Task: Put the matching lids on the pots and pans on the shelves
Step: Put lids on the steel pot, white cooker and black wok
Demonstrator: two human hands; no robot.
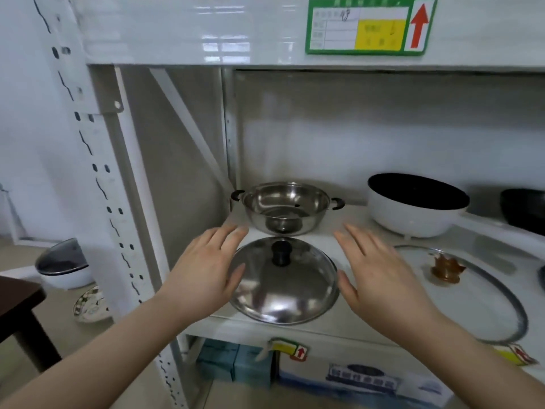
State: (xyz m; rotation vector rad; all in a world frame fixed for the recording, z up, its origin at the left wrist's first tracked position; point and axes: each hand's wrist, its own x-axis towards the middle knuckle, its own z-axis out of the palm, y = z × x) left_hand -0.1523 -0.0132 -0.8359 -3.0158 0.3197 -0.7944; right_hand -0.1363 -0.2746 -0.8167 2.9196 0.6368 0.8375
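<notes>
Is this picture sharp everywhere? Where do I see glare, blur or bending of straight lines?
Head view: not everywhere sharp. Window glare lies on the glossy upper shelf beam; bright reflections sit on the steel lid and inside the steel pot. Both the left hand and right hand look slightly motion-blurred. The wide angle bends the perforated upright. The label text is unreadable.

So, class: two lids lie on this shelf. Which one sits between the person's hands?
The steel lid with the black knob, in front of the steel pot. The glass lid with the copper-coloured knob lies further right.
</notes>
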